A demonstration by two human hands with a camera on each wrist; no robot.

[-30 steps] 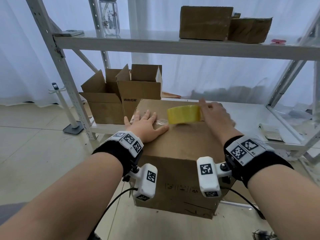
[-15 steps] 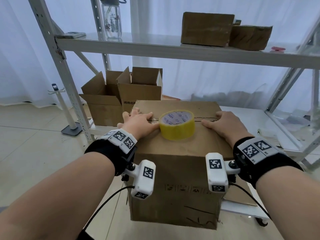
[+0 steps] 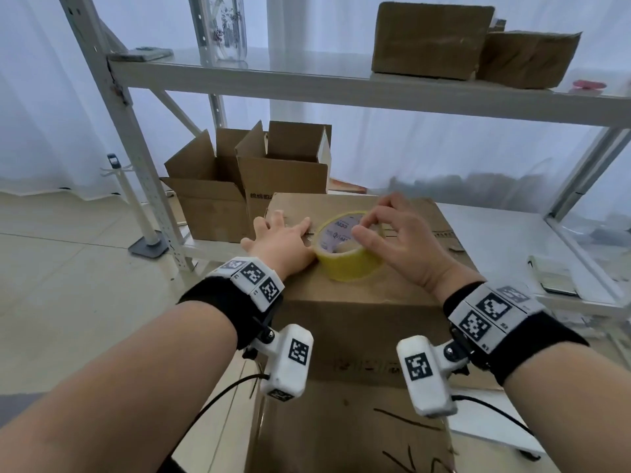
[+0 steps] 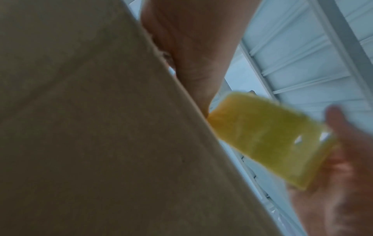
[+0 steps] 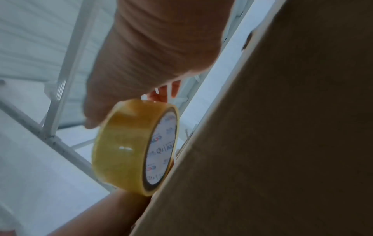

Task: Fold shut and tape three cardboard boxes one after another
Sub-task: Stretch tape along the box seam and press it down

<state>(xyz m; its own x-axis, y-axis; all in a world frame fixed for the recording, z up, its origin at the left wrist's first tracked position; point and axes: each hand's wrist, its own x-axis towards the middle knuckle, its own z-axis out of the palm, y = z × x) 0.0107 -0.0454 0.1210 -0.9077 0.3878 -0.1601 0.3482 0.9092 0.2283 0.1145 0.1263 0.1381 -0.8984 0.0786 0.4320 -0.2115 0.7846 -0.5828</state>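
A closed cardboard box [image 3: 358, 302] stands in front of me, its top seam running left to right. A yellow tape roll [image 3: 345, 257] lies on the top near the seam. My left hand [image 3: 283, 233] presses flat on the box top just left of the roll, fingers straight. My right hand [image 3: 367, 227] grips the roll from the right, thumb and fingers curled over its rim. In the right wrist view the tape roll [image 5: 129, 143] sits against the box [image 5: 282, 143] under my right hand [image 5: 151, 55]. The left wrist view is blurred and shows the roll [image 4: 262, 143].
Two open cardboard boxes [image 3: 205, 196] [image 3: 286, 172] stand behind on the lower shelf. Two closed boxes [image 3: 430, 39] [image 3: 529, 59] and a clear bottle [image 3: 225, 25] sit on the upper shelf [image 3: 307, 80]. A notebook [image 3: 553, 278] lies at right. A shelf upright [image 3: 136, 148] rises at left.
A second ago my right hand held the roll upright on the seam. It then laid the roll flat and let go. Now it has come back and grips the roll; the left hand stays pressing.
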